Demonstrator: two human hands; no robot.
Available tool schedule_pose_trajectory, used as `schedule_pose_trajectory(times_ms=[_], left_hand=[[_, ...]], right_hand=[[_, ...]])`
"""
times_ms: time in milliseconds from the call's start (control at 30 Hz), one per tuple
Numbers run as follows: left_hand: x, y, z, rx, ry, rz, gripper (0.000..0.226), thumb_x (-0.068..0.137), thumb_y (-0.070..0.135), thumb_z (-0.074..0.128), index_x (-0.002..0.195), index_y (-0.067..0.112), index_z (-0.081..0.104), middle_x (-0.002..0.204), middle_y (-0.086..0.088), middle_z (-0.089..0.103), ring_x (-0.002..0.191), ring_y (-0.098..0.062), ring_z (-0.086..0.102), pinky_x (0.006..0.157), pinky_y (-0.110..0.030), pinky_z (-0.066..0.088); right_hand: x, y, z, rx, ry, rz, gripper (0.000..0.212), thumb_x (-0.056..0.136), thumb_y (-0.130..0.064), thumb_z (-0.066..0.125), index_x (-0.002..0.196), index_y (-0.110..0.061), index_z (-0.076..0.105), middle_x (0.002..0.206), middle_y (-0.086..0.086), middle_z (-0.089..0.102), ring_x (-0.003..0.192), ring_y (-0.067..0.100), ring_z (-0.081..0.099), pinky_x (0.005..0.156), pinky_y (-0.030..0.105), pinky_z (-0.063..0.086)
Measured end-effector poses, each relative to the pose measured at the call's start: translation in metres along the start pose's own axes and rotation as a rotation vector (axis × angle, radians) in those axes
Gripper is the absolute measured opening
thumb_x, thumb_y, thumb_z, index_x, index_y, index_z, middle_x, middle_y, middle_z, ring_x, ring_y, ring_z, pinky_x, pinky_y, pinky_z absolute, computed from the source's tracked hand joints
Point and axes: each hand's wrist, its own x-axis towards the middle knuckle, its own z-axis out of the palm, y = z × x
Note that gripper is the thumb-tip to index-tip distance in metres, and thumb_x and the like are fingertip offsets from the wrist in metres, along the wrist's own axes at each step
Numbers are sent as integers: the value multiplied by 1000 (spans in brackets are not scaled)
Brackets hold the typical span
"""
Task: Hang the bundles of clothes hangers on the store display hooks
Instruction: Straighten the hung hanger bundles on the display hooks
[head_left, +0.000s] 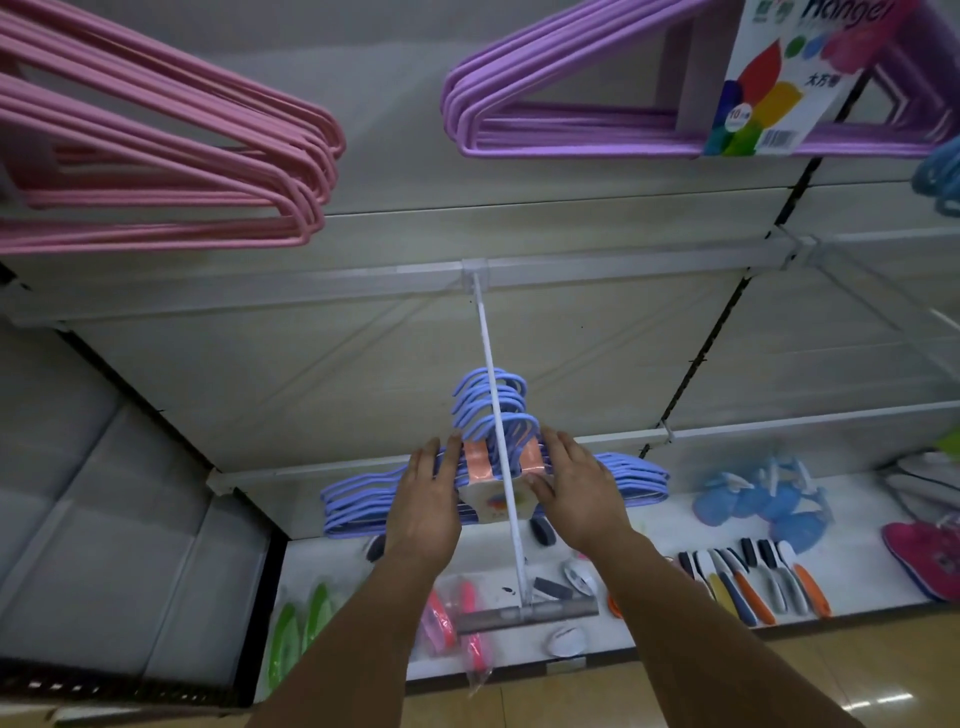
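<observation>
Hanging already on the long white display hook (498, 441), the blue hanger bundle (631, 475) sits midway along the rod, its curved necks looped over it. Left hand (426, 506) and right hand (582, 493) flank the bundle with straight fingers pressed flat against its sides, gripping nothing. Pink bundle (171, 171) and purple bundle (571, 124) hang above (so at least three are placed); whether more remain cannot be told. Hangers look smooth, coated, rounded; an orange band wraps the blue necks.
</observation>
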Motion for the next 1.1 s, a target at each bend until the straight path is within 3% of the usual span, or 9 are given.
schedule_pose_trajectory(times_ms=[200, 267, 333, 400, 467, 600, 800, 1100], left_hand=[[-57, 13, 4, -43, -1, -73, 70, 91, 4, 32, 153, 18, 2, 161, -4, -1, 149, -21, 1, 120, -28, 7], [-85, 25, 5, -104, 14, -88, 63, 91, 10, 26, 152, 16, 10, 159, -1, 6, 148, -21, 8, 119, -27, 9], [-111, 38, 4, -101, 16, -116, 59, 94, 10, 35, 151, 16, 20, 157, -2, 19, 145, -22, 23, 116, -25, 19], [-134, 58, -2, -19, -20, -125, 61, 95, 15, 43, 151, 17, 18, 155, -6, 25, 140, -20, 29, 112, -25, 26], [-150, 83, -5, 23, -59, -98, 66, 96, 18, 42, 153, 15, 9, 157, -7, 19, 143, -20, 24, 113, -27, 25], [-176, 148, -1, 85, -124, 46, 63, 98, 22, 39, 153, 16, 9, 159, -4, 15, 145, -18, 19, 115, -26, 21], [-193, 275, 12, 18, -173, 306, 59, 97, 19, 42, 151, 16, 20, 156, -3, 26, 141, -18, 28, 114, -28, 25], [-243, 461, 68, 27, -369, 685, 57, 100, 36, 41, 150, 16, 24, 154, -3, 30, 139, -19, 31, 112, -29, 28]], right_hand=[[-52, 19, -5, 25, 22, 44, 60, 100, -44, 35, 152, -20, 16, 159, 1, 18, 145, 19, 20, 115, 36, 19], [-80, 30, -11, 36, 32, 54, 61, 100, -47, 32, 152, -20, 16, 159, 2, 18, 145, 19, 20, 115, 34, 21], [-110, 42, -15, 48, 28, 77, 67, 96, -56, 23, 152, -20, 17, 159, 1, 19, 144, 18, 21, 115, 32, 21], [-143, 60, -21, 82, 36, 112, 74, 90, -62, 17, 152, -22, 18, 158, 1, 21, 144, 18, 23, 116, 31, 22], [-173, 82, -28, 111, 48, 148, 66, 96, -57, 25, 151, -22, 20, 158, 0, 22, 143, 18, 24, 116, 32, 23], [-239, 138, -51, 148, 76, 290, 62, 98, -52, 32, 152, -23, 18, 158, 0, 22, 143, 20, 26, 116, 35, 25], [-324, 220, -99, 182, 217, 469, 59, 99, -49, 36, 150, -21, 25, 155, 1, 29, 140, 19, 31, 112, 31, 28], [-461, 343, -129, 261, 321, 865, 61, 98, -50, 36, 150, -21, 22, 156, 1, 27, 139, 20, 32, 110, 33, 31]])
